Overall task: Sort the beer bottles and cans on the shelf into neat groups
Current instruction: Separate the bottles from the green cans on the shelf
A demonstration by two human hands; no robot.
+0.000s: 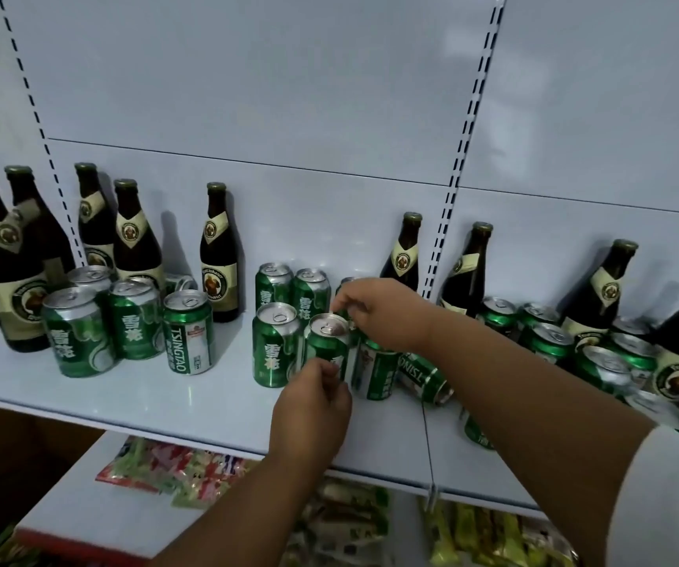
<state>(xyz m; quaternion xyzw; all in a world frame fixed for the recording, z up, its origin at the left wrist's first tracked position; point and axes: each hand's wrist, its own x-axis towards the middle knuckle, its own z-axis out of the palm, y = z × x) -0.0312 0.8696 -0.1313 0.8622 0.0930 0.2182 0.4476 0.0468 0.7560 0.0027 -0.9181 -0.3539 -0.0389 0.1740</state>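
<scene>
The white shelf [133, 396] carries brown bottles and green cans, all upright except one. Left end: four bottles [2, 272] at the rear, a fifth bottle [219, 255] apart to their right, and a cluster of cans [133, 317] in front, including a Tsingtao can [187, 333]. Centre: a block of upright cans [276, 345], with one tipped can [423, 378] lying on its side just to the right. Right end: further bottles [466, 272] standing behind mixed cans [550, 341].
</scene>
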